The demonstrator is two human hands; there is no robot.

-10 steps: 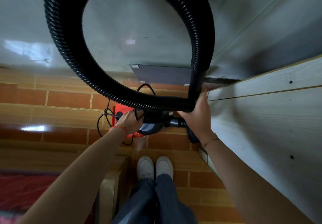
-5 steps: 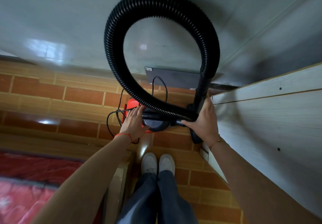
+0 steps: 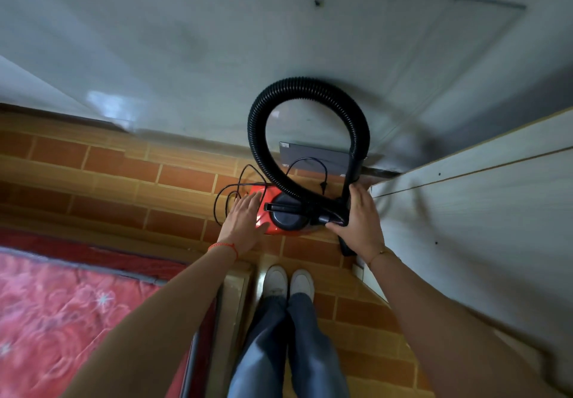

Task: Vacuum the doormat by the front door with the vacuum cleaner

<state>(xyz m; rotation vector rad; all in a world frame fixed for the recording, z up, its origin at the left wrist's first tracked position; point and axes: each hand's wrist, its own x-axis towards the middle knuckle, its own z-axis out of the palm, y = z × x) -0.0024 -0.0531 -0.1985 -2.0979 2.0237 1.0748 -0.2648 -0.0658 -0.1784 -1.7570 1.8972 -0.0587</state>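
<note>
A red vacuum cleaner (image 3: 263,211) with a black domed top (image 3: 286,214) sits on the brick-pattern floor in front of my feet. Its black ribbed hose (image 3: 305,86) loops upward in a ring against the wall. My right hand (image 3: 359,222) grips the hose's lower end and the black tube on the vacuum's right side. My left hand (image 3: 243,222) lies flat with fingers spread on the left edge of the red body. The black power cord (image 3: 231,193) lies loose on the floor, its plug (image 3: 324,185) behind the vacuum. A dark grey flat mat-like sheet (image 3: 313,157) lies at the wall's foot, partly behind the hose.
A bed with a red flowered mattress (image 3: 62,314) and a wooden frame (image 3: 232,298) fills the lower left. A white wood-grain panel (image 3: 471,211) stands close on the right. A pale wall (image 3: 186,56) is ahead. My white shoes (image 3: 288,281) stand on the narrow floor strip.
The hose loop has sunk away from the camera and looks smaller. My left hand has let go of the vacuum's top and spread open. My right hand keeps its grip.
</note>
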